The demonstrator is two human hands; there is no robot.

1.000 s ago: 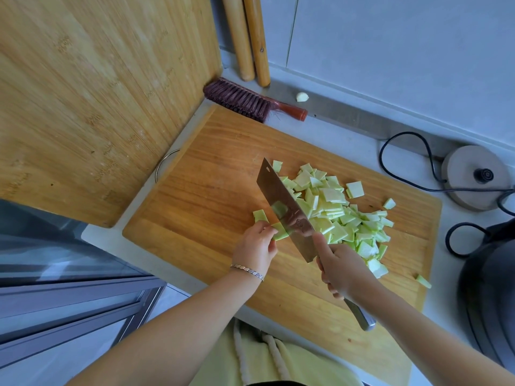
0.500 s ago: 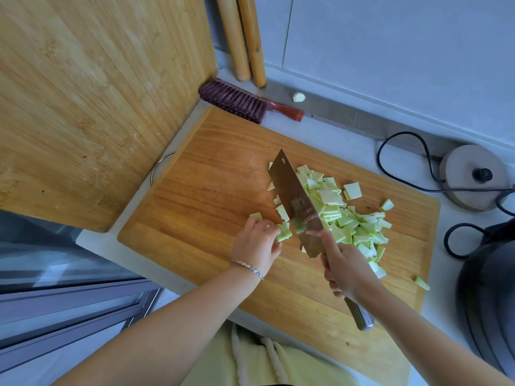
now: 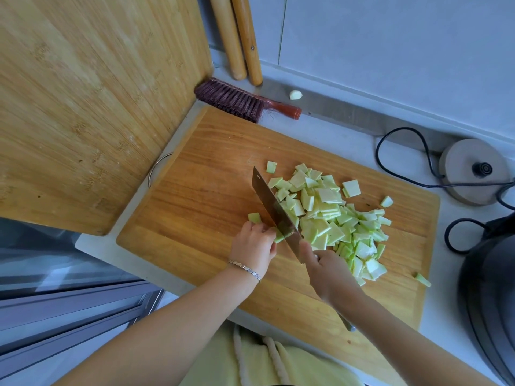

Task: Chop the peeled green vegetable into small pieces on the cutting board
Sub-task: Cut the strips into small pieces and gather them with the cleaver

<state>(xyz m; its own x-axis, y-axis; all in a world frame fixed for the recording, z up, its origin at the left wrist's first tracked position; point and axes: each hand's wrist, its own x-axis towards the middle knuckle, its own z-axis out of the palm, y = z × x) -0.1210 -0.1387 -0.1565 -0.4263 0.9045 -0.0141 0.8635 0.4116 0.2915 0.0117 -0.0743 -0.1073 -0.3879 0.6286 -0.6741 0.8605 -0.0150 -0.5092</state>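
A wooden cutting board (image 3: 200, 190) lies on the counter. A heap of pale green chopped pieces (image 3: 331, 215) covers its right half. My right hand (image 3: 328, 271) grips the handle of a cleaver (image 3: 274, 211), whose blade stands on the board at the heap's left edge. My left hand (image 3: 253, 245) has its fingers curled on the last bit of green vegetable (image 3: 278, 237), right against the blade. One loose piece (image 3: 254, 217) lies just beyond my left fingers.
A large bamboo board (image 3: 83, 93) leans upright at the left. A brush (image 3: 239, 100), two rolling pins (image 3: 237, 37) and a garlic clove (image 3: 296, 94) are at the back. A kettle base (image 3: 473, 171) with cord and a dark pot (image 3: 490, 288) stand at the right.
The cleaver was lifted and tilted half a second ago; now its blade is down on the board against the vegetable. My left hand stayed in place.
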